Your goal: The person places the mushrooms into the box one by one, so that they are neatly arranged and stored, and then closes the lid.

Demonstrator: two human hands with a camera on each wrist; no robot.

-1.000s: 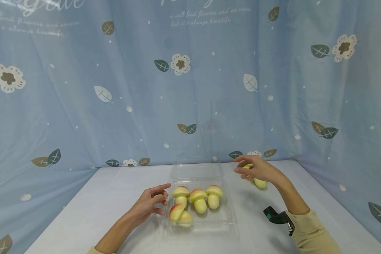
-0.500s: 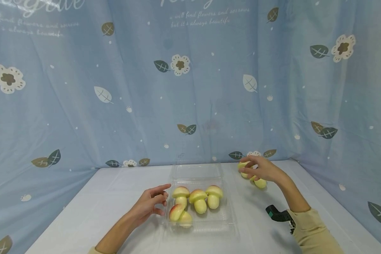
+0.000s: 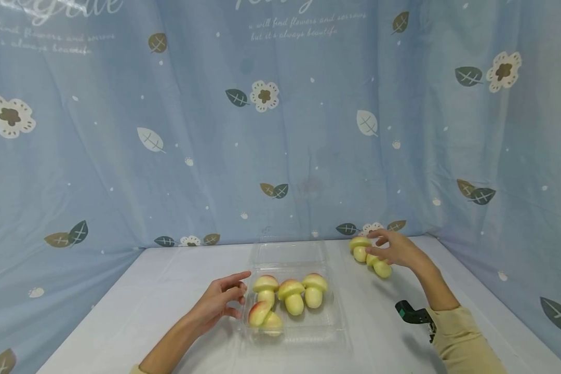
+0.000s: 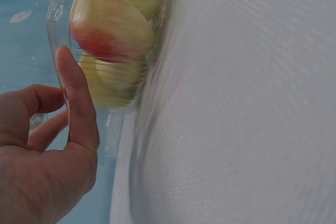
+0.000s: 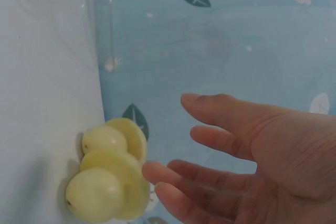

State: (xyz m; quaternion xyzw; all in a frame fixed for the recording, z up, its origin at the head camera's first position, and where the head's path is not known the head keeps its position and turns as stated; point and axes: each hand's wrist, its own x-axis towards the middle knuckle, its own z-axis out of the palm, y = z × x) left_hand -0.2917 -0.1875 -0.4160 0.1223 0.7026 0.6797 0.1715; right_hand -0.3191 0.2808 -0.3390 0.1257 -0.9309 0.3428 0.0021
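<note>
A clear plastic box (image 3: pixel 304 328) stands with its lid folded back, holding several mushroom-shaped pieces (image 3: pixel 294 304), yellow with reddish caps. My left hand (image 3: pixel 217 301) is at the box's left rim; in the left wrist view, the rim runs between its thumb (image 4: pixel 77 103) and fingers, which pinch it. Two more mushroom-shaped pieces, one farther back (image 3: pixel 359 249) and one nearer (image 3: pixel 382 268), lie at the back right of the table. Beside them my right hand (image 3: pixel 397 250) hovers with fingers spread and holds nothing. From the head view it partly covers the nearer piece.
A white cloth covers the table (image 3: pixel 177 280). Behind and at both sides hangs a blue curtain (image 3: pixel 205 130) printed with leaves and flowers. The box's raised clear lid (image 3: pixel 290 253) reaches toward the back edge. A black device (image 3: pixel 411 314) is worn on the right wrist.
My right hand has drawn back to the right from the two mushroom-shaped pieces, uncovering the farther one. The left hand and the box have stayed in place.
</note>
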